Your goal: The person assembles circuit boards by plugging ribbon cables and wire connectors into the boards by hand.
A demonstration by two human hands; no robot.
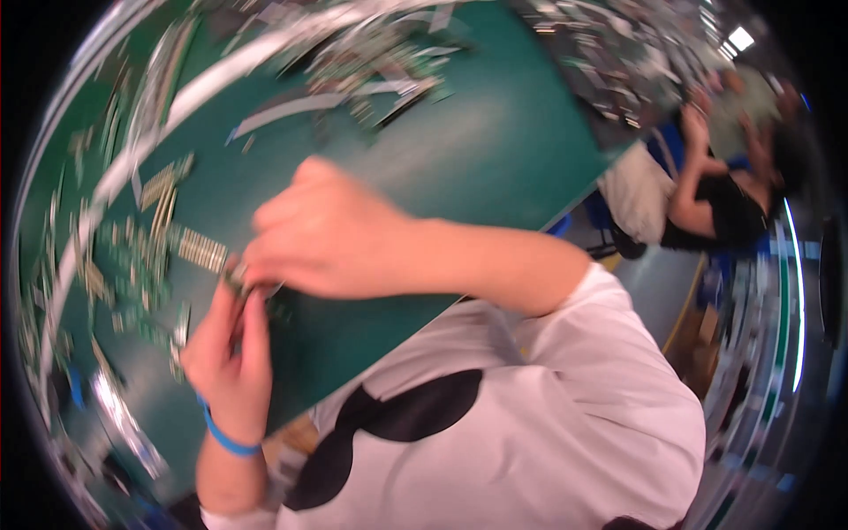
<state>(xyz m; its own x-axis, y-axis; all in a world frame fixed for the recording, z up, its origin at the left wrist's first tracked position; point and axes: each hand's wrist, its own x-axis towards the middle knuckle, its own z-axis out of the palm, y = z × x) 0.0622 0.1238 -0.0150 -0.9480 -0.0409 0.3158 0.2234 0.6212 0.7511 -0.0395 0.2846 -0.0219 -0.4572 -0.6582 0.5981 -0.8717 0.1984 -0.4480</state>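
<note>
The picture is blurred and strongly tilted. My left hand (228, 349), with a blue band on its wrist, and my right hand (322, 234) meet over the green mat (495, 150). Between their fingertips is a small part (237, 281), too blurred to name; both hands seem closed on it. Next to the hands lie small green circuit boards (201, 250) with rows of metal pins.
More small boards and strips (132, 265) are scattered at the mat's left. Pale strips and parts (353, 79) lie at its far side. Another person in black (724, 208) sits at the right beyond the table edge.
</note>
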